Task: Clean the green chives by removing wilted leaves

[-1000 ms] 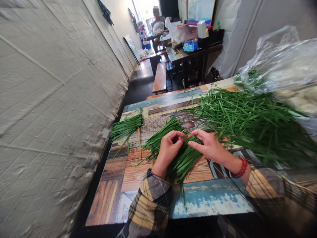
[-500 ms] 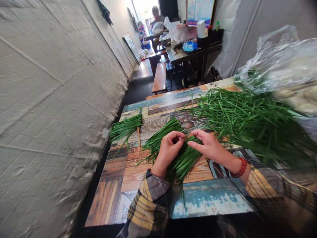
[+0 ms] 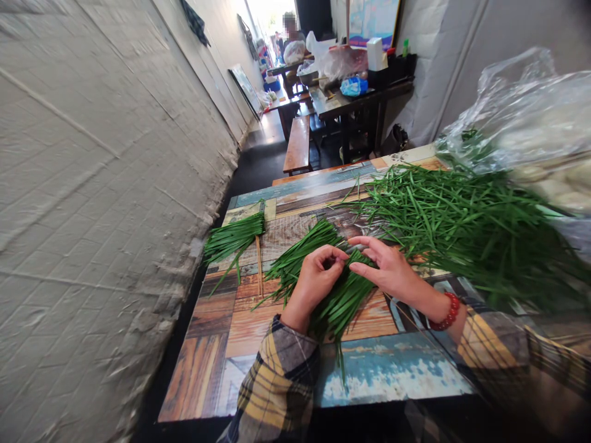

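head view: bundle of greens (image 3: 346, 301) on table (image 3: 392, 375) lies under both hands, long axis slanting from the fingertips back toward the wearer, slightly left. left hand (image 3: 318, 274): thumb and forefinger pressed together by its top end; pinching what, cannot tell. right hand (image 3: 390, 274): fingers spread, equally near. left hand hides 1 side.

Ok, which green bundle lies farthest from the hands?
The leftmost bundle, nearest the wall, with thin sticks at its blunt end. The middle bundle lies close beside the left hand; the third bundle lies between left and right hand.
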`<state>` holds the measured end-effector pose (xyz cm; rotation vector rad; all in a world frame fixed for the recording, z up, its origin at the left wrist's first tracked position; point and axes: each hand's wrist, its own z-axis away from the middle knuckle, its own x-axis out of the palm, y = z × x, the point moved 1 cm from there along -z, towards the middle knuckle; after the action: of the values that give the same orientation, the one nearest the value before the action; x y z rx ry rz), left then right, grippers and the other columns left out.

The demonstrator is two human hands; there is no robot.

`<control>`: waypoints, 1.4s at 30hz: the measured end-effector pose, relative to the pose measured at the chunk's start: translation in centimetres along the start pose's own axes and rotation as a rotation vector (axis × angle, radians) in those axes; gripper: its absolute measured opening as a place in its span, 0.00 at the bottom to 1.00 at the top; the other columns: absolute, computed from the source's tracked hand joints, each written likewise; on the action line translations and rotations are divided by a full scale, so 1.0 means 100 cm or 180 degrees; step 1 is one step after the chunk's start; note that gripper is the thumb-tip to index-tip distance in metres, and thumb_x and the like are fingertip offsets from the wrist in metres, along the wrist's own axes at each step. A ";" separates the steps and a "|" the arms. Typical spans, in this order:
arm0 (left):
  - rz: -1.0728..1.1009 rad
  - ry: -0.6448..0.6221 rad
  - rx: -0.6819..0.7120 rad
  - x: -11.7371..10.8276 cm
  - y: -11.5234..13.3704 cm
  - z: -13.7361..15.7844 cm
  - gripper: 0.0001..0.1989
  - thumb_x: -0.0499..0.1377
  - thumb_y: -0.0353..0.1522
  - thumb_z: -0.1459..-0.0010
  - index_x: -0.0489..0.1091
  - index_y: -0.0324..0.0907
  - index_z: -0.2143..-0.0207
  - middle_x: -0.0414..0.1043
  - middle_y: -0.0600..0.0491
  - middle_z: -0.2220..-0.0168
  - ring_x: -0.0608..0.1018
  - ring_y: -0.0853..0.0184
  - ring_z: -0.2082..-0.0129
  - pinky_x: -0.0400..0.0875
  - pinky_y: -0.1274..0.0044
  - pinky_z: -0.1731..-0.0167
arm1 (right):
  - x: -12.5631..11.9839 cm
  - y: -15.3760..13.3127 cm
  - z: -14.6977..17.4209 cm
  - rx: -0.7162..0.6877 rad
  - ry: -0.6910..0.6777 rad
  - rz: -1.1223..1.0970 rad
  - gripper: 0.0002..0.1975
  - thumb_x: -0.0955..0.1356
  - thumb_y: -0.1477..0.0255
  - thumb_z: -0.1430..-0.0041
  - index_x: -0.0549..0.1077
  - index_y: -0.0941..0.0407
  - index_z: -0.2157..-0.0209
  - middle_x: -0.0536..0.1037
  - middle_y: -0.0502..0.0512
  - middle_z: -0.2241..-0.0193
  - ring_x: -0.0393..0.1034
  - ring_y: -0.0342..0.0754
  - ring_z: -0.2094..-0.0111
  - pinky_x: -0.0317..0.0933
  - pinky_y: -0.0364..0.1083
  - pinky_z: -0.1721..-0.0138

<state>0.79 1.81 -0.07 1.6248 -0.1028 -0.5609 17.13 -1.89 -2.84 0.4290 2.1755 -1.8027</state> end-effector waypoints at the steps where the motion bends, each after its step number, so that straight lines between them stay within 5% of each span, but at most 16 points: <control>1: -0.0039 -0.0041 0.0016 0.000 0.000 0.000 0.06 0.59 0.31 0.47 0.73 0.37 0.71 0.71 0.54 0.74 0.68 0.73 0.74 0.62 0.81 0.73 | 0.000 0.001 0.000 -0.0028 -0.0003 -0.0060 0.18 0.68 0.66 0.45 0.69 0.55 0.52 0.73 0.49 0.72 0.68 0.45 0.72 0.62 0.44 0.69; 4: -0.0173 0.0055 0.0106 -0.003 -0.001 -0.002 0.06 0.57 0.30 0.47 0.74 0.37 0.70 0.73 0.53 0.72 0.72 0.71 0.72 0.64 0.80 0.70 | 0.001 0.002 0.001 -0.0051 -0.0008 -0.0175 0.13 0.68 0.66 0.46 0.70 0.54 0.58 0.75 0.51 0.66 0.71 0.47 0.64 0.64 0.46 0.60; 10: -0.1210 0.0883 0.0427 -0.014 -0.012 -0.007 0.07 0.54 0.25 0.45 0.73 0.38 0.68 0.73 0.51 0.69 0.73 0.69 0.68 0.66 0.78 0.66 | 0.002 0.000 0.001 0.0008 -0.0006 -0.0106 0.11 0.68 0.67 0.46 0.70 0.56 0.60 0.76 0.51 0.67 0.72 0.48 0.63 0.64 0.47 0.57; 16: -0.2338 0.0599 0.0557 -0.011 -0.016 -0.005 0.05 0.58 0.27 0.46 0.73 0.40 0.69 0.70 0.50 0.68 0.72 0.66 0.67 0.65 0.75 0.65 | 0.002 0.000 0.000 -0.0025 0.0011 -0.0137 0.12 0.68 0.68 0.46 0.71 0.56 0.60 0.76 0.53 0.64 0.72 0.48 0.61 0.63 0.48 0.54; 25: -0.2767 0.0381 0.0600 -0.008 -0.012 -0.004 0.08 0.54 0.25 0.44 0.70 0.41 0.74 0.68 0.49 0.68 0.71 0.64 0.65 0.64 0.74 0.63 | 0.002 -0.001 0.001 -0.0071 0.0028 -0.0064 0.11 0.68 0.67 0.46 0.71 0.55 0.60 0.76 0.52 0.67 0.70 0.48 0.64 0.64 0.47 0.60; 32: -0.1855 0.0648 0.0524 -0.008 -0.010 -0.006 0.05 0.54 0.24 0.47 0.66 0.40 0.74 0.68 0.52 0.72 0.70 0.68 0.70 0.63 0.76 0.67 | 0.000 -0.004 0.000 -0.0098 0.0039 0.0126 0.12 0.67 0.67 0.45 0.72 0.57 0.60 0.74 0.52 0.70 0.68 0.46 0.69 0.62 0.44 0.65; 38: -0.0293 0.0330 0.0177 -0.004 -0.011 -0.007 0.03 0.53 0.26 0.47 0.65 0.39 0.70 0.68 0.55 0.74 0.71 0.71 0.74 0.64 0.80 0.71 | -0.002 -0.007 0.001 -0.0106 -0.0012 0.0313 0.12 0.67 0.67 0.44 0.74 0.57 0.60 0.73 0.50 0.74 0.66 0.46 0.70 0.61 0.44 0.67; 42: -0.0211 0.0249 0.0118 -0.003 -0.009 -0.006 0.02 0.57 0.29 0.49 0.68 0.38 0.71 0.69 0.55 0.74 0.69 0.73 0.75 0.62 0.81 0.73 | -0.001 -0.007 0.001 -0.0145 -0.0005 0.0326 0.12 0.67 0.67 0.44 0.73 0.56 0.59 0.73 0.50 0.73 0.66 0.45 0.71 0.61 0.44 0.68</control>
<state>0.58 2.60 -0.86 1.6889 -0.0014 -0.5482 16.99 -2.10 -2.20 0.5187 2.1479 -1.6960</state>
